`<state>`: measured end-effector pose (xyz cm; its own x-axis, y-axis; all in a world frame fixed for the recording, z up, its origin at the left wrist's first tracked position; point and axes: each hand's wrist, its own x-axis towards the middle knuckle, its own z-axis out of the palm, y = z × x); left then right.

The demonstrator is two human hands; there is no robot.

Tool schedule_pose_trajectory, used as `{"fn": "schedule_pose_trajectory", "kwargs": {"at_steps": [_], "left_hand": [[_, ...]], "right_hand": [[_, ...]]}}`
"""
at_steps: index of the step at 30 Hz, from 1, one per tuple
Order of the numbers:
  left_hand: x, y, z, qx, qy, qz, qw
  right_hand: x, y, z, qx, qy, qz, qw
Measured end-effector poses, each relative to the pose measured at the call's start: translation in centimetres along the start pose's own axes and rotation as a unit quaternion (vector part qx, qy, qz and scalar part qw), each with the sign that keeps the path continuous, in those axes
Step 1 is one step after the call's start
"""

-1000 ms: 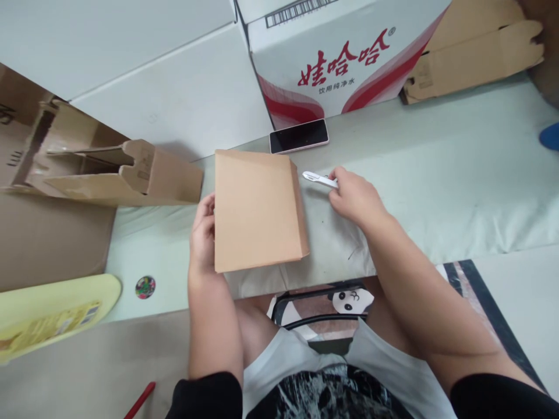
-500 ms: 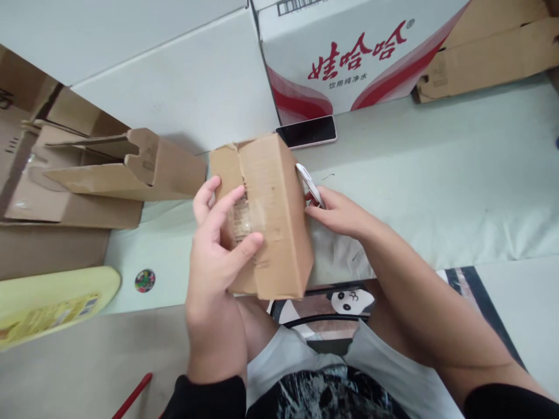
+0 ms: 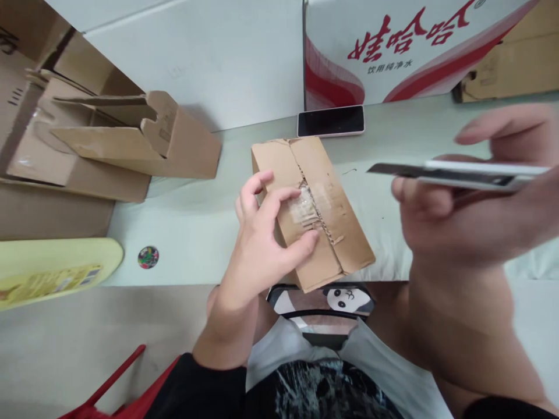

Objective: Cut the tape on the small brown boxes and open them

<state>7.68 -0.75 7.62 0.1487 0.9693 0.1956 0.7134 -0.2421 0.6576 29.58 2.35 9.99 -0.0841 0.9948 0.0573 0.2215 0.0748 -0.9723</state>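
Compared with half a second ago, the box cutter (image 3: 467, 173) is lifted off the side of the small carton (image 3: 334, 203) and raised well to its right, and the carton is turned so its seam slants. Closest to the camera, the cutter is gripped in the right hand (image 3: 476, 227), dark blade bared and aimed back toward the carton (bit blurry, tbh). Left hand (image 3: 266, 244) is spread wide, with thumb and fingertips laid on the carton's top. The carton itself is placed at the near edge of the green cloth (image 3: 192, 227).

Progress-wise, the seam looks ragged and the clear tape (image 3: 303, 206) seems split there, so the cutting is probably mostly done. Both flaps are still down though, and nothing inside can be seen. Print under the tape can't be made out.

Left of the carton, a colourful round sticker (image 3: 148, 257) and a yellow-green object (image 3: 43, 262) are seen, the latter's label too small to be read. Just behind the carton, a phone (image 3: 331, 121) is laid flat. Farther back, 娃哈哈 is printed in red on a white box (image 3: 332, 64), with 饮用纯净水 (drinking purified water) underneath.
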Motion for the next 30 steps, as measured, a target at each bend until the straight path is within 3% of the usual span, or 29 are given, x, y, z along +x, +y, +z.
{"fn": "schedule_pose_trajectory", "kwargs": {"at_steps": [7, 11, 16, 23, 28, 30], "left_hand": [[-0.1, -0.2, -0.2, -0.026, -0.036, 0.005, 0.999], [0.0, -0.5, 0.1, -0.026, -0.028, -0.012, 0.999], [0.3, -1.3, 0.3, -0.037, -0.017, -0.013, 0.999], [0.2, -1.5, 0.1, -0.052, -0.030, -0.011, 0.998], [0.0, -1.7, -0.1, -0.055, -0.025, -0.011, 0.998], [0.0, -1.7, -0.3, -0.063, -0.027, -0.005, 0.998]], "right_hand": [[-0.1, 0.9, 2.8, -0.085, -0.060, -0.066, 0.992], [-0.3, 1.6, 3.5, -0.115, -0.106, -0.102, 0.982], [-0.4, 1.7, 3.9, -0.151, -0.106, -0.114, 0.976], [-0.3, 0.5, 3.6, -0.213, -0.108, -0.057, 0.969], [-1.0, 0.5, 3.2, -0.178, -0.144, -0.097, 0.969], [-1.2, 0.4, 3.1, -0.152, -0.127, -0.098, 0.975]]}}
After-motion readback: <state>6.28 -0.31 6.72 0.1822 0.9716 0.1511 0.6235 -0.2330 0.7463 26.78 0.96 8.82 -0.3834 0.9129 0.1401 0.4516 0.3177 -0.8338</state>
